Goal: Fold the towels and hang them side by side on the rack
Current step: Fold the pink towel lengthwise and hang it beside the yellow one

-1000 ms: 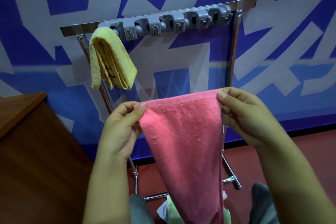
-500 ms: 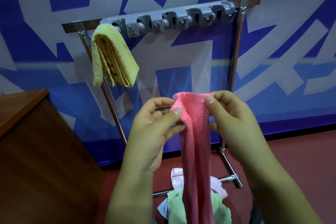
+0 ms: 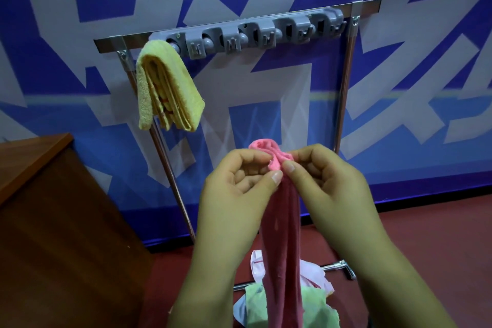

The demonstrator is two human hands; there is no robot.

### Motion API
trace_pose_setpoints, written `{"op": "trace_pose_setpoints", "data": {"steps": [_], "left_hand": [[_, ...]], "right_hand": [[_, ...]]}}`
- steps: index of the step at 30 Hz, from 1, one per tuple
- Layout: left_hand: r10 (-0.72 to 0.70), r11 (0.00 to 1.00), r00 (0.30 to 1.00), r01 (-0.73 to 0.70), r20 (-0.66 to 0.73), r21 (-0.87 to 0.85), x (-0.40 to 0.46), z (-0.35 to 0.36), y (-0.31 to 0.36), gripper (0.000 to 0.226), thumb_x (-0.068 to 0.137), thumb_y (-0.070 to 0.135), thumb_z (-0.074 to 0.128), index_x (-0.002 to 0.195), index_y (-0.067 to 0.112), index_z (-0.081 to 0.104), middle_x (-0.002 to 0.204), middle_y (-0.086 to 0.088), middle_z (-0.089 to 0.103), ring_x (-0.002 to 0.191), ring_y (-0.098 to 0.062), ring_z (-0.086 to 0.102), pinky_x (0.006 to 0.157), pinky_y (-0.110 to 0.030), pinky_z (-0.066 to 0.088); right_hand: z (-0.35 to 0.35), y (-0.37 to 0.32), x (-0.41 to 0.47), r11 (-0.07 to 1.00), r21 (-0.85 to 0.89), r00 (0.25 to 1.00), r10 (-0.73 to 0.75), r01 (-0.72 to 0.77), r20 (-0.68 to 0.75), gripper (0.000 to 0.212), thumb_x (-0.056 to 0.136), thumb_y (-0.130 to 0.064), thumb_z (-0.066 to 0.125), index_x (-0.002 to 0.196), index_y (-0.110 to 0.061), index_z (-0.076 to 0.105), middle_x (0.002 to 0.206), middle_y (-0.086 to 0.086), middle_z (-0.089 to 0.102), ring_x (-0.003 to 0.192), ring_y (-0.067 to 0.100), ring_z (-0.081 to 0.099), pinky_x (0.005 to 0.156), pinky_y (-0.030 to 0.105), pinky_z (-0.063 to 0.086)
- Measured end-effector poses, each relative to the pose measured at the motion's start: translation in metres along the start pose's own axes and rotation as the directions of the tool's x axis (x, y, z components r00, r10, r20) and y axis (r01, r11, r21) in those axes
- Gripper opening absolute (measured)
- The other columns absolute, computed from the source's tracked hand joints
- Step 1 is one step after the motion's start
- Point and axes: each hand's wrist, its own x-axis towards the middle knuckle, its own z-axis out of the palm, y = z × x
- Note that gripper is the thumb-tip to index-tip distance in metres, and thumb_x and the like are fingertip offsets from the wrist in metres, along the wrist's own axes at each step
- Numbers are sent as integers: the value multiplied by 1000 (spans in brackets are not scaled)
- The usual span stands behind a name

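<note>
wall (image 3: 399,82): blue and white pattern, fills the background behind everything
floor (image 3: 439,234): dark red, runs under the rack
cabinet (image 3: 53,221): brown wood, lower left, just beside the rack's left leg
rack (image 3: 343,93): metal frame standing against the wall, grey clip strip along the top bar, two legs, foot bar low down
pink towel (image 3: 282,247): folded lengthwise into a narrow strip, hangs straight down in front of the rack, well below the top bar, not on it; top end bunched between both hands
yellow towel (image 3: 165,88): folded, draped over the left end of the top bar, hangs beside the left leg
pile of cloths (image 3: 314,301): green and white pieces on the floor at the rack's foot, behind the pink towel
left hand (image 3: 239,194): fingers curled, thumb and fingertips pinch the pink towel's top corner from the left
right hand (image 3: 330,184): fingers curled, thumb and forefinger pinch the same bunched top from the right, touching the left hand's fingertips
</note>
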Motion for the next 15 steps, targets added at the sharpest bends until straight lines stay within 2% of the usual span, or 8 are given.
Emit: {"op": "trace_pose_setpoints", "data": {"steps": [5,10,15], "left_hand": [[7,1000,1000,-7,-16,12,-1,3,0,22,81,-7,62,83,14,67,83,-2,74,82,-15,72,77,-27,58],[7,1000,999,-6,-48,27,-3,9,1,22,82,-11,59,87,9,67,85,-2,74,80,-11,72,74,-20,57],[-23,999,999,25,-46,43,-5,11,0,33,88,-9,53,94,20,67,88,-3,75,84,-10,72,75,-22,57]], "right_hand": [[1,1,0,998,-36,999,-47,47,-6,21,85,-13,65,77,-32,64,84,-19,71,78,-5,67,69,7,48],[3,0,-2,997,-30,996,-66,64,-52,22,85,-13,65,78,-33,64,82,-21,70,75,-7,66,65,4,46],[4,4,-2,996,-77,997,-58,54,-56,19,87,-15,63,84,-34,64,82,-21,70,76,-7,66,66,5,46]]}}
